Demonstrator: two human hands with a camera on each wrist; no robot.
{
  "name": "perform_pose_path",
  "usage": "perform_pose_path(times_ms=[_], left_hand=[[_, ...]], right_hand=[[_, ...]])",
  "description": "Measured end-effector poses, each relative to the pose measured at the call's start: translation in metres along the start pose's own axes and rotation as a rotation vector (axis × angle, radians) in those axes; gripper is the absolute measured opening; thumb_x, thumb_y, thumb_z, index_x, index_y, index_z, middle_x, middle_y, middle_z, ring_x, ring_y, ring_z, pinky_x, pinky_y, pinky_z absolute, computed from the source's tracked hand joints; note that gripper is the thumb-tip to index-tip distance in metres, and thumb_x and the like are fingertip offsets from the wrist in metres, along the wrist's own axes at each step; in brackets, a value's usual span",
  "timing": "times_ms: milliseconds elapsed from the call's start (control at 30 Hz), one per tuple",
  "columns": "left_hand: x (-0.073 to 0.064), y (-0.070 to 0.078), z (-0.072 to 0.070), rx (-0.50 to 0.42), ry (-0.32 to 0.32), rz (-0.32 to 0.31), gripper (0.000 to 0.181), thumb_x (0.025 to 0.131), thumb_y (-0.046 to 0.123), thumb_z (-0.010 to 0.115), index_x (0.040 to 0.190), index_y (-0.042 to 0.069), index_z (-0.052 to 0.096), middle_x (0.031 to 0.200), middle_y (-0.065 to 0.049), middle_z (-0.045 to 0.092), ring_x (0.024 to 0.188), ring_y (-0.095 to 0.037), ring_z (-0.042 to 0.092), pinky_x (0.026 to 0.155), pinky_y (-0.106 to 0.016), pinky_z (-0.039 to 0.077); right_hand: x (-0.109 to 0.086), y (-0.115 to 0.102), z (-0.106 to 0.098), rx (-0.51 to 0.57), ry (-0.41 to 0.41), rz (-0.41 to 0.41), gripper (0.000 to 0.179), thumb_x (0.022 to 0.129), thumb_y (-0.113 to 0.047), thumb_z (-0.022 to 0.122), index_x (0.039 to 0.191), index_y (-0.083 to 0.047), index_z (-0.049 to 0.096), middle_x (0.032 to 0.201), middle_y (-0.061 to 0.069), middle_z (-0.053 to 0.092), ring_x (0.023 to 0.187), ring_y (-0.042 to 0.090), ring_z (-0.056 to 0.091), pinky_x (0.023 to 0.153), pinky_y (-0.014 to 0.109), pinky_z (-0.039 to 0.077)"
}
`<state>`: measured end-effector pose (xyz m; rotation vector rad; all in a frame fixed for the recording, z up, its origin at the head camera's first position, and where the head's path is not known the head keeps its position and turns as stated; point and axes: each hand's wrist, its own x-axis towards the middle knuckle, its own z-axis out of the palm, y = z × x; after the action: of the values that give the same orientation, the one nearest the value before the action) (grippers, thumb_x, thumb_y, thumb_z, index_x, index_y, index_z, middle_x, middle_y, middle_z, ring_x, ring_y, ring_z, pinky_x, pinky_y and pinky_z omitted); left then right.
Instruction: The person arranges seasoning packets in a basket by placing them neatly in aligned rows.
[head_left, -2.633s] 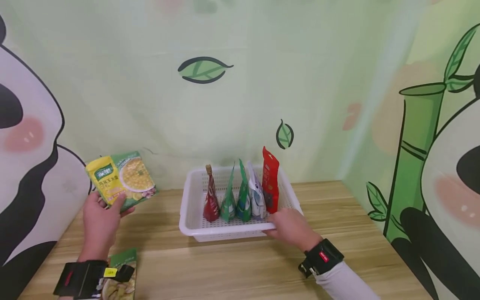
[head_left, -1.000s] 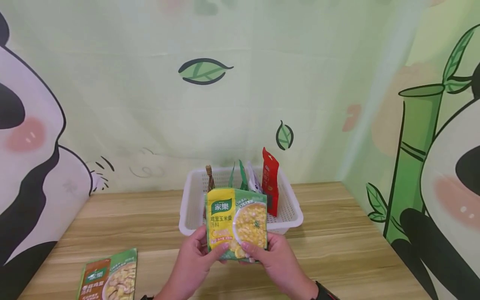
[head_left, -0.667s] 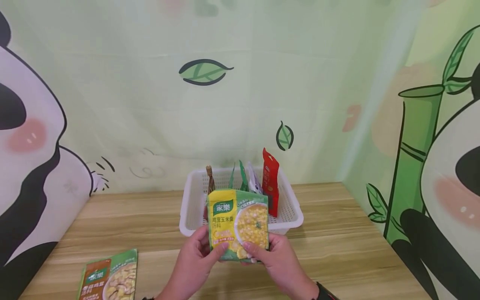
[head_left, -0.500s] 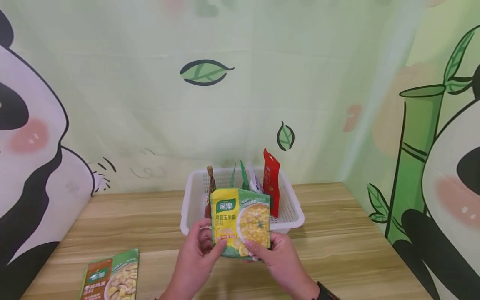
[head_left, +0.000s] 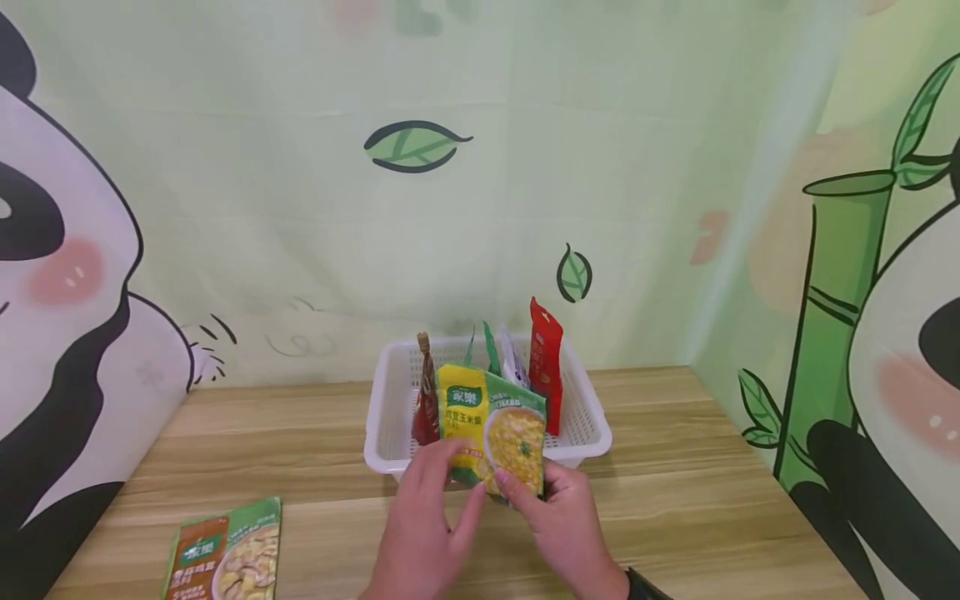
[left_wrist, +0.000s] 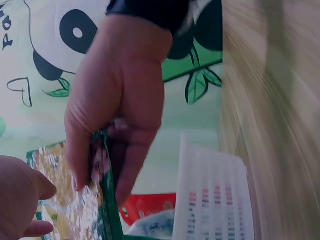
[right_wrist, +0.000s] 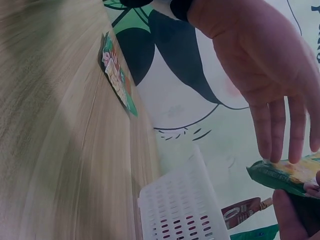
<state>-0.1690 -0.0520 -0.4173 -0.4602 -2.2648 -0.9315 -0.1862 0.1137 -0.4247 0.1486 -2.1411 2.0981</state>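
Note:
A yellow-and-green soup mix packet (head_left: 516,429), printed with a bowl of corn soup, is held up tilted in front of the basket. My right hand (head_left: 573,525) pinches its lower right part, thumb on the front and fingers behind. Near the packet's lower left is my left hand (head_left: 420,525), the fingers extended. In the right wrist view the left hand (right_wrist: 270,75) has straight fingers whose tips touch the packet (right_wrist: 285,172). The left wrist view has the right hand (left_wrist: 117,95) gripping the packet (left_wrist: 75,205) by its edge.
Behind the packet stands a white perforated basket (head_left: 382,450). Inside are a dark red pouch (head_left: 427,408), green packets (head_left: 492,348), a white-purple packet (head_left: 514,367) and a red packet (head_left: 545,367). A brown-and-green soup packet (head_left: 225,550) lies on the wooden table (head_left: 697,517) at front left.
The left hand brought the packet from the left to the middle, and the right hand left the basket to grip it. Lately the packet tilted, and the left hand loosened its hold.

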Motion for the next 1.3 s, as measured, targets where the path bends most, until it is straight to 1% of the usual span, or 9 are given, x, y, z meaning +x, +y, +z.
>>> perform_pose_path(times_ms=[100,233,400,567,633,867,1033,1167,1300], left_hand=[[-0.0013,0.0049,0.0013,-0.022,-0.039,-0.046,0.048,0.092,0.025,0.077,0.134,0.010,0.059,0.133,-0.003,0.062,0.126,-0.016,0.060,0.105,-0.038,0.052],[-0.0018,0.0071,0.0015,-0.035,-0.052,-0.083,0.049,0.094,0.027,0.075,0.137,0.011,0.057,0.137,-0.002,0.062,0.129,-0.017,0.059,0.107,-0.040,0.051],[-0.0013,0.0063,0.0003,-0.047,-0.060,-0.092,0.048,0.094,0.026,0.074,0.137,0.012,0.057,0.136,-0.002,0.062,0.127,-0.017,0.060,0.104,-0.039,0.053],[-0.0003,0.0038,-0.0017,-0.065,-0.083,-0.128,0.047,0.095,0.024,0.073,0.137,0.012,0.057,0.136,0.000,0.061,0.124,-0.014,0.059,0.099,-0.038,0.055],[0.0004,0.0029,-0.0021,-0.065,-0.091,-0.132,0.046,0.095,0.024,0.073,0.137,0.012,0.057,0.136,0.000,0.061,0.124,-0.014,0.059,0.099,-0.038,0.055],[0.0020,0.0038,-0.0019,-0.032,-0.089,-0.116,0.047,0.095,0.027,0.073,0.136,0.009,0.058,0.136,-0.006,0.061,0.130,-0.021,0.058,0.109,-0.043,0.049],[0.0024,0.0046,-0.0014,-0.019,-0.100,-0.138,0.046,0.096,0.029,0.072,0.135,0.009,0.058,0.138,-0.006,0.060,0.131,-0.022,0.057,0.109,-0.044,0.049],[0.0023,0.0041,-0.0011,-0.008,-0.100,-0.134,0.045,0.096,0.029,0.072,0.134,0.010,0.058,0.137,-0.006,0.060,0.131,-0.022,0.057,0.109,-0.044,0.049],[0.0037,0.0048,-0.0018,-0.009,-0.113,-0.145,0.046,0.097,0.033,0.070,0.135,0.009,0.058,0.138,-0.006,0.060,0.131,-0.022,0.057,0.109,-0.043,0.049]], right_hand=[[0.0002,0.0014,0.0008,-0.003,0.021,-0.026,0.020,0.090,-0.017,0.079,0.105,-0.005,0.078,0.102,0.012,0.078,0.085,0.008,0.070,0.072,0.024,0.059],[0.0004,0.0027,0.0014,-0.006,0.034,-0.033,0.019,0.090,-0.016,0.079,0.106,-0.005,0.078,0.103,0.011,0.078,0.085,0.008,0.069,0.072,0.023,0.058],[0.0010,0.0034,0.0018,-0.012,0.037,-0.021,0.020,0.090,-0.018,0.079,0.106,-0.005,0.078,0.102,0.011,0.078,0.083,0.007,0.069,0.070,0.023,0.058],[0.0009,0.0035,0.0018,-0.002,0.038,-0.012,0.021,0.090,-0.019,0.079,0.106,-0.005,0.078,0.102,0.012,0.078,0.081,0.008,0.068,0.070,0.023,0.057],[0.0004,0.0032,0.0020,-0.002,0.038,-0.009,0.021,0.091,-0.019,0.079,0.106,-0.005,0.078,0.102,0.012,0.078,0.080,0.008,0.067,0.069,0.023,0.057],[-0.0007,0.0024,0.0048,-0.002,0.029,0.006,0.024,0.091,-0.020,0.079,0.109,-0.004,0.078,0.108,0.013,0.078,0.089,0.007,0.069,0.075,0.023,0.059],[-0.0002,0.0032,0.0050,-0.001,0.033,0.012,0.024,0.091,-0.019,0.078,0.110,-0.004,0.078,0.109,0.012,0.078,0.091,0.007,0.070,0.076,0.023,0.059],[0.0001,0.0041,0.0043,-0.007,0.035,0.011,0.024,0.091,-0.020,0.078,0.110,-0.005,0.078,0.109,0.011,0.078,0.090,0.007,0.070,0.075,0.022,0.059],[0.0004,0.0067,0.0055,-0.013,0.039,-0.019,0.020,0.091,-0.018,0.078,0.106,-0.004,0.079,0.104,0.011,0.078,0.087,0.007,0.069,0.073,0.023,0.058]])
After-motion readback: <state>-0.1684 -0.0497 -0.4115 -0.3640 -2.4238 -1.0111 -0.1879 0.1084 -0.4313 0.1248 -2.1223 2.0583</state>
